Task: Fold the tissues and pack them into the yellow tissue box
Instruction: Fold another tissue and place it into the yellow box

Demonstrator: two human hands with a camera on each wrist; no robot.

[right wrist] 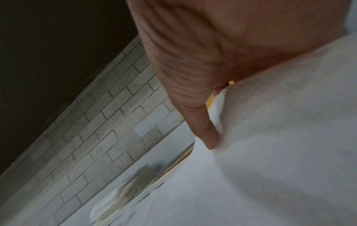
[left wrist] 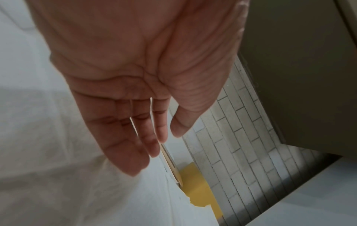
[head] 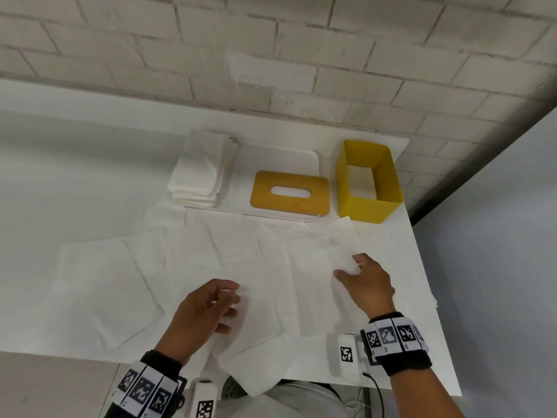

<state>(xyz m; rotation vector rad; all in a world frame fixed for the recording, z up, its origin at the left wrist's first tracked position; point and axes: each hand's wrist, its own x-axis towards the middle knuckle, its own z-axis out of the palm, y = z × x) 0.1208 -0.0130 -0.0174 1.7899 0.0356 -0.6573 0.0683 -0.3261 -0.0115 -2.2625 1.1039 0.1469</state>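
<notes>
Here the right hand (head: pixel 366 282) pinches a raised, crumpled part of a loose tissue (head: pixel 337 251) between thumb and fingers, while the left hand (head: pixel 205 309) hangs over the spread tissues (head: pixel 120 279) with its fingers relaxed and holds nothing. The sheet looks thin and limp, so a pull from one pinched spot would likely bunch or tear it rather than lay a clean fold. The sheets overlap under both hands, so lifting one may drag its neighbour along. One sheet (head: pixel 256 372) hangs off the table (head: pixel 75 176) edge between the wrists and could slide to the floor if the layers shift.

Beyond the right hand stands the yellow tissue box (head: pixel 366 203), open at the top; nothing shows inside it, and its floor looks pale. Its slotted lid (head: pixel 289 191) lies flat beyond the left hand, on a white tray (head: pixel 271 152). The tray also carries a stack of folded tissues (head: pixel 200 170), further to the left.
</notes>
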